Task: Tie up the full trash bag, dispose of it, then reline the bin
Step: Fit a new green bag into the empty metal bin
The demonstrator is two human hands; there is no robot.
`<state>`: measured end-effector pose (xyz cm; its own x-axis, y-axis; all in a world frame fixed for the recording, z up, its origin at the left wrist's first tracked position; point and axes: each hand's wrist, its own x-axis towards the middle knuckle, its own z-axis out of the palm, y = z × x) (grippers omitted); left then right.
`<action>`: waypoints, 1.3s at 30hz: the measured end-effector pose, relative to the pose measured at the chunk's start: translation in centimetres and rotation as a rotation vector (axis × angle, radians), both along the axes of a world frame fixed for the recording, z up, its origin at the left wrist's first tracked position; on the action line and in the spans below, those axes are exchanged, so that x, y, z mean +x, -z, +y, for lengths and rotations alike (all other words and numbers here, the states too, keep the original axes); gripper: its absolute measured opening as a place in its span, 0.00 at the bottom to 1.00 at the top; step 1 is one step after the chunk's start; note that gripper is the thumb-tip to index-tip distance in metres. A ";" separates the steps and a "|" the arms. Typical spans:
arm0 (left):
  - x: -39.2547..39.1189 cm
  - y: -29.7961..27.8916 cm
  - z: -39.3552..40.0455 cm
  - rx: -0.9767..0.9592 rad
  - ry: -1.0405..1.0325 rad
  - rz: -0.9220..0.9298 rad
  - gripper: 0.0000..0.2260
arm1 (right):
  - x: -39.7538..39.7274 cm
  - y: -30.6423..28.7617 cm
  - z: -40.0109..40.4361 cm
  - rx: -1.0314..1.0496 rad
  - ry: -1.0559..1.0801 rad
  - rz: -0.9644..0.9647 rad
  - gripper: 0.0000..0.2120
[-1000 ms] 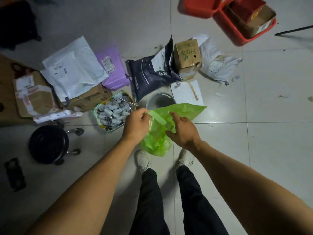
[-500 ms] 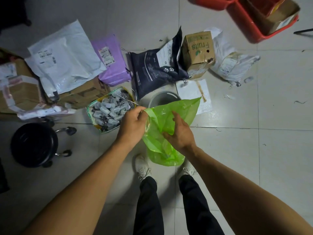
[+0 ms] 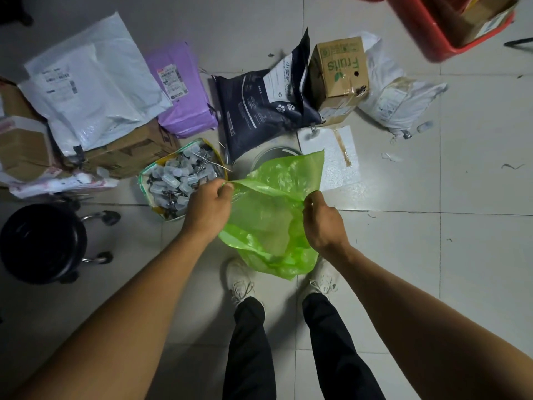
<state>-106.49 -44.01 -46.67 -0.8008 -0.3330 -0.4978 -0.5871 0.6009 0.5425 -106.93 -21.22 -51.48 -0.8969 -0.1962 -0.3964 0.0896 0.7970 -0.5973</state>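
Note:
A thin green plastic bag (image 3: pixel 268 220) hangs in the air in front of me, above my shoes. My left hand (image 3: pixel 209 207) pinches the bag's rim on the left side. My right hand (image 3: pixel 323 223) pinches the rim on the right side, and the mouth is spread between them. Behind the bag, on the floor, a grey round bin (image 3: pixel 272 157) shows only part of its rim; the bag hides the remainder. Left of the bin stands a full bag of small plastic vials (image 3: pixel 178 177).
Parcels lie across the floor behind: white mailers (image 3: pixel 92 90), a purple one (image 3: pixel 181 93), a dark pet-food bag (image 3: pixel 265 108), a "Fruits" carton (image 3: pixel 340 73). A black wheeled stool (image 3: pixel 40 243) stands left. A red crate (image 3: pixel 452 27) sits far right. Bare tiles lie to the right.
My hands have moved apart, pulling the green bag's mouth open wider. The bag went from a folded strip to a spread sheet.

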 end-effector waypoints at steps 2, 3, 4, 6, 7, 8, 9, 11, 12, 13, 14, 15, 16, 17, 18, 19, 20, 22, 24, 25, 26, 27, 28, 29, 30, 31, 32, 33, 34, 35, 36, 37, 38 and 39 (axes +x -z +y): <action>0.2 -0.2 0.0 -0.059 0.084 -0.112 0.15 | -0.2 -0.5 0.2 -0.021 0.038 -0.004 0.07; 0.2 -0.4 0.1 -0.102 0.144 -0.176 0.19 | -0.3 -0.8 0.3 -0.026 0.058 -0.029 0.08; 0.3 -0.5 0.1 -0.146 0.205 -0.226 0.24 | -0.4 -1.2 0.3 -0.014 0.070 -0.061 0.10; 0.4 -0.6 0.2 -0.233 0.295 -0.289 0.28 | -0.6 -1.7 0.7 0.070 0.034 -0.119 0.19; 0.4 -0.4 0.1 -0.264 0.319 -0.300 0.24 | -0.6 -1.7 0.9 0.145 -0.032 -0.141 0.23; 0.5 -0.2 0.0 -0.285 0.324 -0.303 0.16 | -0.7 -1.8 1.2 0.241 -0.108 -0.164 0.25; 0.5 0.0 -0.2 -0.301 0.319 -0.299 0.09 | -0.9 -1.6 1.4 0.333 -0.163 -0.194 0.25; 0.5 0.5 -0.6 -0.300 0.270 -0.296 0.03 | -1.0 -1.2 1.8 0.432 -0.182 -0.245 0.17; 0.5 0.6 -0.8 -0.286 0.243 -0.286 0.03 | -1.0 -1.1 2.0 0.447 -0.153 -0.262 0.14; 0.5 0.8 -0.9 -0.264 0.219 -0.279 0.05 | -1.0 -0.9 2.1 0.431 -0.121 -0.262 0.12; 0.4 1.0 -0.8 -0.240 0.196 -0.263 0.08 | -0.9 -0.6 2.1 0.388 -0.110 -0.249 0.11; 0.3 1.1 -0.8 -0.212 0.161 -0.261 0.11 | -0.8 -0.3 2.2 0.324 -0.098 -0.242 0.11; 0.2 1.4 -0.7 -0.178 0.123 -0.254 0.11 | -0.8 -0.1 2.1 0.262 -0.075 -0.254 0.10; 0.2 1.5 -0.6 -0.143 0.076 -0.244 0.10 | -0.9 0.2 2.0 0.201 -0.025 -0.289 0.11; 0.1 1.6 -0.6 -0.097 0.024 -0.222 0.09 | -1.0 0.2 1.8 0.130 0.055 -0.355 0.11; 0.1 1.8 -0.5 -0.046 -0.031 -0.198 0.10 | -1.1 0.2 1.7 0.064 0.125 -0.422 0.11; 0.2 1.8 -0.3 0.008 -0.079 -0.169 0.11 | -1.2 0.2 1.4 0.012 0.176 -0.467 0.12; 0.2 2.0 0.1 0.077 -0.131 -0.119 0.12 | -1.2 0.4 0.8 -0.033 0.214 -0.486 0.13; 0.1 2.0 0.5 0.092 -0.114 -0.081 0.10 | -1.2 0.5 0.1 -0.063 0.238 -0.463 0.13; 0.0 2.1 0.7 0.106 -0.113 -0.064 0.09 | -1.3 0.5 -0.2 -0.077 0.243 -0.445 0.12; 0.0 2.2 0.8 0.125 -0.115 -0.047 0.08 | -1.4 0.4 -0.4 -0.085 0.241 -0.427 0.12; -0.1 2.2 1.0 0.134 -0.114 -0.032 0.08 | -1.5 0.5 -0.6 -0.089 0.237 -0.415 0.12; -0.2 2.3 1.1 0.134 -0.111 -0.021 0.08 | -1.6 0.4 -0.8 -0.091 0.231 -0.406 0.12; -0.3 2.2 1.2 0.125 -0.106 -0.015 0.09 | -1.7 0.4 -0.9 -0.091 0.227 -0.399 0.12; -0.5 2.2 1.3 0.111 -0.098 0.003 0.10 | -1.9 0.5 -1.0 -0.089 0.223 -0.391 0.11; -0.6 2.3 1.3 0.098 -0.093 0.016 0.10 | -2.0 0.5 -1.2 -0.087 0.225 -0.385 0.10; -0.7 2.5 1.3 0.096 -0.091 0.037 0.10 | -2.2 0.6 -1.5 -0.097 0.235 -0.383 0.09; -0.9 2.6 1.3 0.102 -0.090 0.044 0.09 | -2.3 0.8 -1.8 -0.126 0.254 -0.386 0.08; -1.0 2.8 1.2 0.112 -0.084 0.052 0.08 | -2.4 0.9 -2.2 -0.167 0.276 -0.388 0.09; -1.1 3.0 1.2 0.120 -0.072 0.048 0.07 | -2.4 1.0 -2.7 -0.213 0.298 -0.389 0.10; -1.2 3.2 1.1 0.134 -0.053 0.043 0.06 | -2.3 1.1 -3.2 -0.263 0.326 -0.388 0.12; -1.3 3.3 1.0 0.152 -0.032 0.033 0.07 | -2.2 1.2 -3.8 -0.306 0.357 -0.386 0.15; -1.4 3.7 0.8 0.165 -0.014 0.034 0.08 | -2.1 1.2 -4.3 -0.344 0.386 -0.382 0.17; -1.5 3.8 0.6 0.162 0.001 0.035 0.09 | -2.1 1.3 -4.9 -0.373 0.413 -0.383 0.18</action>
<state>-107.98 -43.40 -50.51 -0.8187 -0.2498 -0.5170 -0.5657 0.5048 0.6520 -109.07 -26.11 -52.76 -0.7375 -0.0527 -0.6733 0.6028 0.3983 -0.6914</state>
